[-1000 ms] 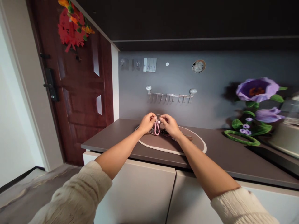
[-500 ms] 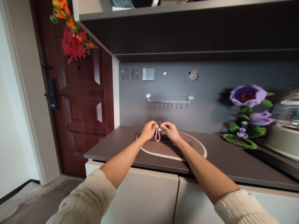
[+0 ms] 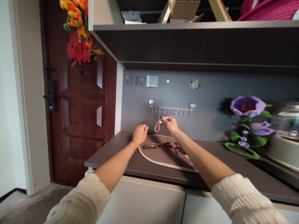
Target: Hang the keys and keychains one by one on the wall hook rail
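My right hand [image 3: 171, 125] pinches a key ring [image 3: 161, 117] just below the hook rail [image 3: 171, 108]. From the ring hang a pink strap loop [image 3: 157, 126] and a thin key. Off to the left, my left hand [image 3: 140, 134] is raised over the left edge of the mat [image 3: 163, 159], its fingers curled together; I see nothing in them. Several bunches of keys [image 3: 172, 146] lie on the mat between my forearms, some with red and dark tags. Nearer my left hand is a brown key tag [image 3: 146, 147] beside silver keys.
A shelf [image 3: 187, 43] juts out above the counter [image 3: 112, 152]. Purple fabric flowers [image 3: 248, 105] stand at the right, beside a clear-domed appliance [image 3: 286, 137]. The dark red door [image 3: 81, 130] is on the left. Small hooks [image 3: 141, 80] are on the wall.
My left hand has let go of the key ring and moved left and down. My right hand has lifted it toward the rail. The view has tilted up, showing more of the shelf.
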`<state>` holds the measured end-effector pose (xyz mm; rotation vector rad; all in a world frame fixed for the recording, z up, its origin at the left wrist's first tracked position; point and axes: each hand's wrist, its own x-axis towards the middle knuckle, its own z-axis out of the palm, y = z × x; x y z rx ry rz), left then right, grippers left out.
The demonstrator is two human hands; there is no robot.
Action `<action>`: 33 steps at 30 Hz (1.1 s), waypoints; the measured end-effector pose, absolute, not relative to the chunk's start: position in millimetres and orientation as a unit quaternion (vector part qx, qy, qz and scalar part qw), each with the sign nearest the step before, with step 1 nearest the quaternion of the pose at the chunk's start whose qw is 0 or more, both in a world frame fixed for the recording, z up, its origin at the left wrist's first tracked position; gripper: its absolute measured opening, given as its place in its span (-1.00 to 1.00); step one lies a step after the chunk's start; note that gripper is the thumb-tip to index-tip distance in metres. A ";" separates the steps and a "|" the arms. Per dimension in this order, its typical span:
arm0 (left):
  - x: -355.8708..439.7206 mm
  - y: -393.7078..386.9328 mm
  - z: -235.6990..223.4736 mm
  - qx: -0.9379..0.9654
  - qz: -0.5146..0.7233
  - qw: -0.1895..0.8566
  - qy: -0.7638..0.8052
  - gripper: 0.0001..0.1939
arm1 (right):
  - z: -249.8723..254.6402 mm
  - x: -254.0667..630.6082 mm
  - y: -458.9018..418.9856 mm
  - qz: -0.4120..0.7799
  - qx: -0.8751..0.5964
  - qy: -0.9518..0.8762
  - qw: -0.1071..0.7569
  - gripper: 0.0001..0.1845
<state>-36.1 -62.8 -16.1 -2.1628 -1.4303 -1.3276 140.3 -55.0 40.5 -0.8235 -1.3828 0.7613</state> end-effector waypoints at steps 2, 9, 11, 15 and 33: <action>-42.1 -60.8 -21.4 -0.740 -0.437 0.124 -0.496 -0.74 | 48.7 131.8 -49.2 0.348 -0.370 -0.585 0.633 -0.78; -49.6 -54.9 -23.7 -0.740 -0.408 0.162 -0.509 -0.73 | 60.7 102.9 -19.3 0.348 -0.404 -0.543 0.649 -0.85; -48.5 -54.3 -23.0 -0.744 -0.402 0.168 -0.507 -0.73 | 62.5 95.2 -9.6 0.345 -0.411 -0.530 0.656 -0.82; -46.6 -53.8 -22.3 -0.743 -0.395 0.168 -0.514 -0.73 | 63.8 82.2 9.1 0.324 -0.436 -0.509 0.668 -0.83; -44.2 -56.6 -17.8 -0.739 -0.391 0.167 -0.522 -0.72 | 48.6 68.7 35.7 0.274 -0.503 -0.438 0.693 -0.87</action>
